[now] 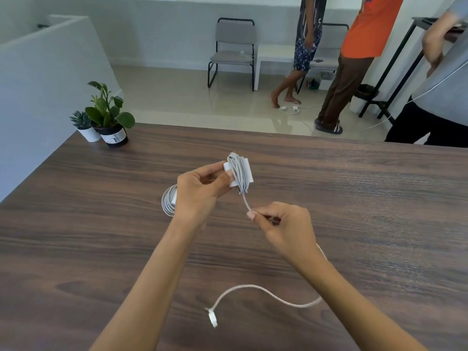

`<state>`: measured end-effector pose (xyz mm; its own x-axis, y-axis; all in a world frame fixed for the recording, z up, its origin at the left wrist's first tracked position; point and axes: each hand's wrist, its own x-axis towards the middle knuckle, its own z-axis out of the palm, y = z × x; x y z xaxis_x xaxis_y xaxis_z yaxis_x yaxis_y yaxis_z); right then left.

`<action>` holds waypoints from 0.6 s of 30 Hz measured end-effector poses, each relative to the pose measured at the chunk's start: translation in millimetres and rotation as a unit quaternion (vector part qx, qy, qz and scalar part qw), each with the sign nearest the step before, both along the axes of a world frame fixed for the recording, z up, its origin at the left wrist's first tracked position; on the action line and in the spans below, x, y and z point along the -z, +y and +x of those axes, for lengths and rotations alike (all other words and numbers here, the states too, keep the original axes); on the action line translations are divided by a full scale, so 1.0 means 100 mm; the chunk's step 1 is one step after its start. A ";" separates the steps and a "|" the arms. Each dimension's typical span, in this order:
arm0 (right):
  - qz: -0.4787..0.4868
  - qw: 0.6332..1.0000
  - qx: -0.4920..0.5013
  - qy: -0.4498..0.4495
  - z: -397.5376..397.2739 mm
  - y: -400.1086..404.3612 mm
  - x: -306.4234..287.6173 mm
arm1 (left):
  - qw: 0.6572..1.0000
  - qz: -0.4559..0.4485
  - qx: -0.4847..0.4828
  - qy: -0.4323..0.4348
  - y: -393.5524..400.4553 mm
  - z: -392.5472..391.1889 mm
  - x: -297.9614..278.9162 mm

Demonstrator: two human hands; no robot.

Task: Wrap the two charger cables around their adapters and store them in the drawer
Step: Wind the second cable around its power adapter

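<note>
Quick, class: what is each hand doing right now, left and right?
Left hand: grip closed on the white adapter, cable mostly wound round it.
Right hand: pinching the loose cable.

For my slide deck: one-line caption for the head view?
Left hand holds a white adapter while right hand winds its cable; second wrapped charger lies on the table.

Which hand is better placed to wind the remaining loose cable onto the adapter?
Right hand: it already pinches the cable just below the adapter, which the left hand holds steady.
</note>
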<state>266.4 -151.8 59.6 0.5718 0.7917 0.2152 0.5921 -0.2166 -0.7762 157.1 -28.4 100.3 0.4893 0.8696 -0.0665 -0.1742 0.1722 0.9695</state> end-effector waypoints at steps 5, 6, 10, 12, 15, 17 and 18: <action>-0.010 0.992 -0.025 -0.123 -0.06 -0.05 -0.12 | 0.999 0.026 -0.034 0.028 0.03 0.05 0.06; -0.008 0.989 -0.032 -0.147 -0.05 -0.05 -0.14 | 0.998 0.036 -0.036 0.035 0.03 0.05 0.08; -0.016 0.974 -0.056 -0.220 -0.03 -0.06 -0.27 | 0.994 0.070 -0.029 0.072 0.04 0.03 0.16; -0.027 0.966 -0.059 -0.249 0.04 -0.05 -0.38 | 0.992 0.090 -0.007 0.091 0.04 0.02 0.21; -0.044 0.955 -0.077 -0.282 0.17 -0.01 -0.51 | 0.986 0.123 0.029 0.113 -0.01 0.00 0.24; -0.051 0.942 -0.092 -0.318 0.25 0.03 -0.57 | 0.980 0.144 0.063 0.122 -0.06 0.00 0.24; -0.054 0.936 -0.096 -0.334 0.29 0.04 -0.59 | 0.975 0.157 0.080 0.132 -0.08 0.00 0.24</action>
<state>295.7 -147.5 118.9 0.1825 0.9043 0.3860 0.9739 -0.1123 -0.1973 156.8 -36.3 75.9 0.6231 0.7806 0.0491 0.0927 -0.1359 0.9864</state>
